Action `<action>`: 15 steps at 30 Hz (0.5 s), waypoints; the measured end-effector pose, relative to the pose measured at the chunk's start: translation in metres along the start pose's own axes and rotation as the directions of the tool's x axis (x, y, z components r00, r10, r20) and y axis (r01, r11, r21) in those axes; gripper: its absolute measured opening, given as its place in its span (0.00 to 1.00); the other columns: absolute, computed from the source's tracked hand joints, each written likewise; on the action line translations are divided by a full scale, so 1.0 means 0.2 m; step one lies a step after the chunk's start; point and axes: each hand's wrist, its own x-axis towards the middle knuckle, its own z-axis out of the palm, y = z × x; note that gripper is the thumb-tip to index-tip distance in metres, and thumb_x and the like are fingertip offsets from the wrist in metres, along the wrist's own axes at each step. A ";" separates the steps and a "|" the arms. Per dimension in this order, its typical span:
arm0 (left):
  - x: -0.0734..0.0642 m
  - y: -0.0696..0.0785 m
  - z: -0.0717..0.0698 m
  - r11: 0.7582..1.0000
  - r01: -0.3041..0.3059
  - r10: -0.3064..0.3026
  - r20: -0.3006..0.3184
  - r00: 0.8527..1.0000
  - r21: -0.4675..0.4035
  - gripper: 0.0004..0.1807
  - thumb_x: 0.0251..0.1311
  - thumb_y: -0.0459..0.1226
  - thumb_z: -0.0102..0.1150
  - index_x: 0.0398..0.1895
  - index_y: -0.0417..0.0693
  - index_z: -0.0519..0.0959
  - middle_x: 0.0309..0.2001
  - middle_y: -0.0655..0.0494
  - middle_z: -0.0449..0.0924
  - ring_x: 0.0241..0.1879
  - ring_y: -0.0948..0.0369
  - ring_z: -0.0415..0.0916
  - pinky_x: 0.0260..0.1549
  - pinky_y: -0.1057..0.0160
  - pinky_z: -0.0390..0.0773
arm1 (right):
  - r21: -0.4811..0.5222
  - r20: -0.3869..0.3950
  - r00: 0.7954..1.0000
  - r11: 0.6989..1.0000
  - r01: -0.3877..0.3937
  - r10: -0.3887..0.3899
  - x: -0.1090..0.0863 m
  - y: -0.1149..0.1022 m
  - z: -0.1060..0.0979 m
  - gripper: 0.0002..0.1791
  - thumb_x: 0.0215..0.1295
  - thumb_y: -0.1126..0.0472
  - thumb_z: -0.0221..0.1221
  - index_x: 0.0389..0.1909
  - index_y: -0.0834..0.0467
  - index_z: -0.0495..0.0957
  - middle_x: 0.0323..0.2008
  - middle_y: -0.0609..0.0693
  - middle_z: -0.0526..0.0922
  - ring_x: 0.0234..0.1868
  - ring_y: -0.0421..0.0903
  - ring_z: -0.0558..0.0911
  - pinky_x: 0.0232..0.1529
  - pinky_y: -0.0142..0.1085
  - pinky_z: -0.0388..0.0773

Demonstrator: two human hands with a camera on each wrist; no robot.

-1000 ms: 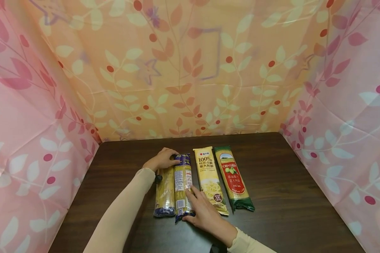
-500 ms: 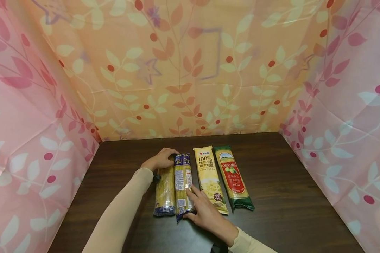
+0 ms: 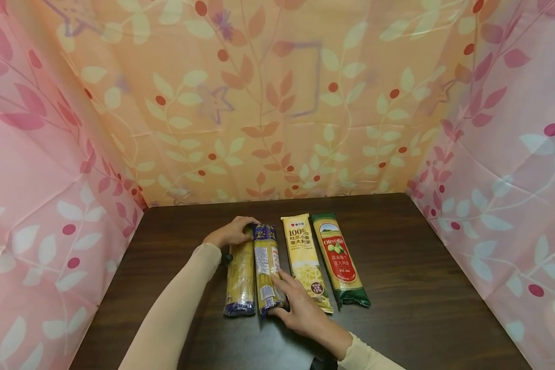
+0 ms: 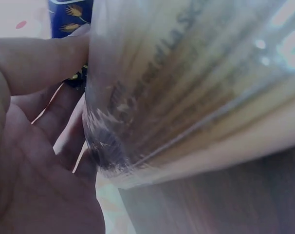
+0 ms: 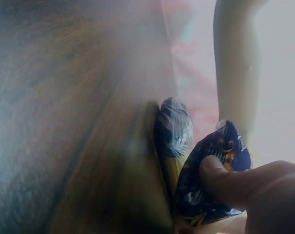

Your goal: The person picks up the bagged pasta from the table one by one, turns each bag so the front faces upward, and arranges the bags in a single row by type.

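Observation:
In the head view, several spaghetti packets lie side by side on a dark wooden table. My left hand (image 3: 231,232) holds the far end of the second spaghetti packet from the left (image 3: 264,257), reaching across the top of the leftmost packet (image 3: 240,280). That packet's clear wrap fills much of the left wrist view, with the held packet's navy end (image 4: 69,19) beyond my thumb. My right hand (image 3: 302,308) grips the near end of the same packet. Its thumb presses the navy end (image 5: 215,180) in the right wrist view, while the fingers reach along the right side.
A yellow pasta packet (image 3: 307,262) lies just right of the held one. Beside it is a green-ended packet (image 3: 341,259) with a red label. Patterned cloth (image 3: 277,128) hangs behind and along both sides of the table (image 3: 425,288).
The held packet has shifted slightly, its near tip moving up a little in the head view and its far end a little left. Both hands keep their grip; the other packets lie as before.

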 end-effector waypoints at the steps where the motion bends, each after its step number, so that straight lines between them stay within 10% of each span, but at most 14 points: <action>1: 0.00 0.00 0.00 1.000 -0.003 0.003 -0.007 1.000 -0.003 0.23 0.79 0.34 0.59 0.74 0.49 0.75 0.79 0.37 0.61 0.81 0.38 0.51 0.73 0.30 0.62 | 0.019 0.000 1.000 1.000 0.000 0.000 0.00 0.00 -0.01 0.46 0.69 0.52 0.74 0.83 0.53 0.65 0.84 0.59 0.59 0.80 0.64 0.63 0.71 0.63 0.71; 15: 0.04 -0.06 0.02 0.995 -0.065 0.059 -0.072 0.996 -0.082 0.22 0.76 0.40 0.66 0.69 0.46 0.78 0.70 0.40 0.75 0.75 0.40 0.67 0.71 0.36 0.69 | 0.219 -0.074 0.996 0.973 0.070 -0.055 -0.03 0.03 -0.06 0.43 0.70 0.51 0.73 0.82 0.49 0.67 0.83 0.60 0.61 0.78 0.64 0.67 0.71 0.64 0.71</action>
